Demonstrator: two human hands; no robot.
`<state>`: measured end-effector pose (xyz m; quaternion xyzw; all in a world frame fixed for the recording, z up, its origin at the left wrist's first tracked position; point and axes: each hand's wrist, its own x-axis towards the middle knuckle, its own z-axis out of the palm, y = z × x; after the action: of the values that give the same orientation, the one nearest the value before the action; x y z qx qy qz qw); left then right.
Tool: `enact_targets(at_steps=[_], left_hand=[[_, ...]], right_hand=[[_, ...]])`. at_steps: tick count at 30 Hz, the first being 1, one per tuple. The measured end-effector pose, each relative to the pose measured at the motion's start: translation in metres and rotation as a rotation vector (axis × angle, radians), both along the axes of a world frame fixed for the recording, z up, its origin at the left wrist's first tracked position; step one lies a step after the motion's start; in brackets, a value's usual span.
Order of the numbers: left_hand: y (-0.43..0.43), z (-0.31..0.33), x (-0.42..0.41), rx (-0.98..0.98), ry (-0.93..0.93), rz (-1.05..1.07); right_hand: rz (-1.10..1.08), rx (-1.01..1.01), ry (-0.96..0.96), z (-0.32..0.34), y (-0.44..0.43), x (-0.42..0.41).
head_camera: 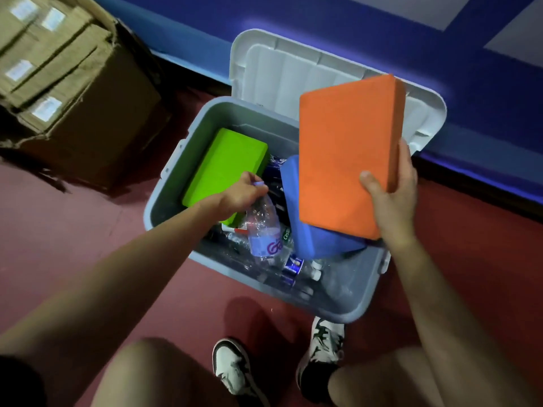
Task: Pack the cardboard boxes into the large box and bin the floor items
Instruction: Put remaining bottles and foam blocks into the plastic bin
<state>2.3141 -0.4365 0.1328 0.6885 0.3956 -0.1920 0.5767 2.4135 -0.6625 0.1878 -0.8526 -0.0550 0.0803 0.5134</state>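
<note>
A grey plastic bin [164, 198] stands open on the floor, its white lid [282, 69] leaning back against the wall. Inside lie a green foam block [226, 165], a blue foam block [311, 239] and several bottles and cans. My left hand [238, 195] grips a clear plastic bottle [264, 227] by its neck, over the bin. My right hand [390, 198] holds an orange foam block [343, 160] by its lower right corner, tilted above the bin's right side.
A large cardboard box [88, 113] filled with smaller cardboard boxes [44, 60] stands at the upper left on the red floor. A blue wall runs behind the bin. My knees and two white trainers [235, 368] are just in front of the bin.
</note>
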Motion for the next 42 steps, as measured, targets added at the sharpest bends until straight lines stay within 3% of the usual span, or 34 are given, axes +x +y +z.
enact_targets(at_steps=[3, 5, 6, 8, 11, 16, 18, 24, 29, 36, 39, 42], left_hand=[[0.003, -0.029, 0.005, 0.399, 0.133, -0.454], [-0.008, -0.035, 0.012, 0.587, 0.038, -0.423], [-0.017, -0.037, 0.013, 0.574, -0.065, -0.334], [-0.042, -0.041, 0.015, 0.341, -0.167, -0.134], [-0.074, -0.061, 0.011, -0.055, -0.057, -0.006], [-0.099, -0.076, 0.019, -0.265, -0.08, 0.219], [-0.086, -0.068, 0.021, -0.221, -0.079, 0.17], [-0.011, -0.005, 0.011, 0.16, -0.02, -0.19], [0.021, 0.018, 0.001, 0.304, -0.012, -0.164], [0.011, 0.024, 0.007, 0.278, -0.027, -0.182], [-0.004, 0.019, 0.009, 0.129, -0.132, -0.275], [-0.015, 0.009, 0.019, -0.021, -0.287, -0.321]], right_hand=[[0.046, 0.054, -0.104, -0.007, 0.008, 0.011], [0.045, 0.089, -0.139, -0.014, 0.008, 0.02], [0.031, 0.107, -0.153, -0.019, 0.005, 0.022], [0.001, 0.125, -0.193, -0.026, -0.003, 0.025], [-0.035, 0.083, -0.228, -0.027, -0.018, 0.03], [-0.081, -0.07, -0.245, -0.017, -0.034, 0.032], [-0.066, -0.098, -0.231, -0.017, -0.036, 0.029], [-0.048, -0.109, -0.148, -0.003, -0.024, 0.031], [0.03, -0.428, -0.032, 0.012, -0.023, 0.021], [0.247, -1.035, 0.113, -0.008, -0.011, -0.024], [0.39, -1.137, 0.231, -0.022, -0.02, -0.032], [0.36, -1.121, 0.275, -0.023, -0.029, -0.022]])
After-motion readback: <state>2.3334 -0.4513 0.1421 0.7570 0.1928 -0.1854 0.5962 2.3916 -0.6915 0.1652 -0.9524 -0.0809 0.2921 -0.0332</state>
